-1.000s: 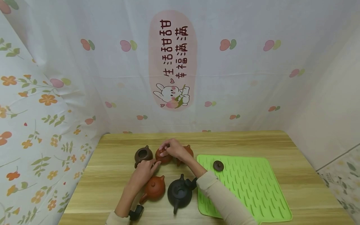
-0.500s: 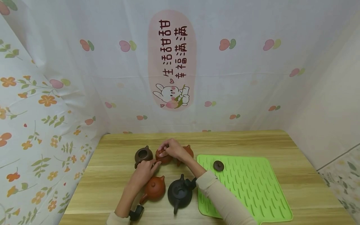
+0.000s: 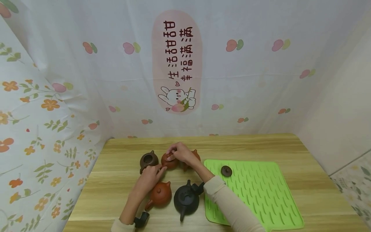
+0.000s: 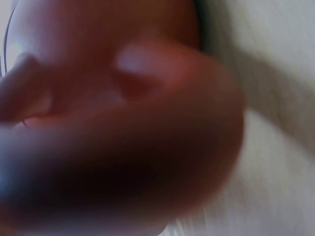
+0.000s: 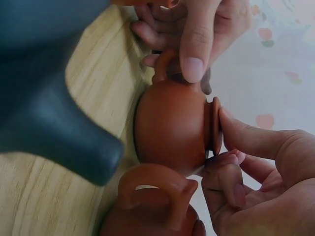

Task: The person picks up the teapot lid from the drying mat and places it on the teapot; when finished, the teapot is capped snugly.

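Observation:
A reddish-brown clay teapot stands at the back of the table between two others. My left hand holds its handle, the thumb pressed on top. With thumb and fingers my right hand pinches the pot's round lid at its mouth. A thin gap shows between lid and body in the right wrist view; whether the lid is seated I cannot tell. The fingers hide its knob. In the left wrist view, the same teapot fills the top, with a blurred shape in front.
A dark brown lidless teapot stands left, and another reddish teapot right, partly behind my right wrist. Nearer are an orange-brown lidded teapot and a black teapot. A dark lid lies on the green mat.

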The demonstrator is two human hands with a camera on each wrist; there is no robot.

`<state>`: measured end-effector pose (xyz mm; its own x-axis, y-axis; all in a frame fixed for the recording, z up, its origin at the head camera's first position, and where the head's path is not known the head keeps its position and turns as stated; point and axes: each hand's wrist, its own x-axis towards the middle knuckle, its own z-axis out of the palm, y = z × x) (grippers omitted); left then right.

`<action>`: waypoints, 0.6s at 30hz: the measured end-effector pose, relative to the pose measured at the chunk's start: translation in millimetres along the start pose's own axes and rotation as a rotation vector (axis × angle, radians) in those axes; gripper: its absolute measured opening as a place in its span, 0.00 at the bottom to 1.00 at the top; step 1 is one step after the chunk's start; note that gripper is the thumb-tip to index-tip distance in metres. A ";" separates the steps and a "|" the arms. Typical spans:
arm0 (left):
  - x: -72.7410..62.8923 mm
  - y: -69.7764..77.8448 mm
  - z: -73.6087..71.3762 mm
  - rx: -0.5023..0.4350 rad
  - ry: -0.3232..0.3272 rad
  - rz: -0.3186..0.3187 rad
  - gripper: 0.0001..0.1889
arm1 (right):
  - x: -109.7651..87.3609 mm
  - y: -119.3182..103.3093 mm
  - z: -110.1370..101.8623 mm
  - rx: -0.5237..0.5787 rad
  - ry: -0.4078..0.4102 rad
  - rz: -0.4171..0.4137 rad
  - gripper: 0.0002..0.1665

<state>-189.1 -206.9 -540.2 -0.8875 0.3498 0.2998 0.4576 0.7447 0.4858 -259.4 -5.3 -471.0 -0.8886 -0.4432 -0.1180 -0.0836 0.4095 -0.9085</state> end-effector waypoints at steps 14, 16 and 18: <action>-1.0 15.8 -7.2 0.016 0.040 0.003 0.22 | -3.2 2.9 1.9 0.026 -0.005 0.004 0.10; -0.8 17.8 -8.7 0.024 0.025 -0.017 0.19 | -2.6 2.4 1.6 0.031 -0.009 0.001 0.11; 0.5 21.6 -11.9 0.024 0.003 -0.039 0.16 | -2.2 1.9 1.0 0.036 -0.012 -0.002 0.11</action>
<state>-179.1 -197.4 -519.8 -0.9045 0.3183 0.2839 0.4212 0.7714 0.4769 -257.1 -4.3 -472.9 -0.8829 -0.4538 -0.1208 -0.0688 0.3794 -0.9227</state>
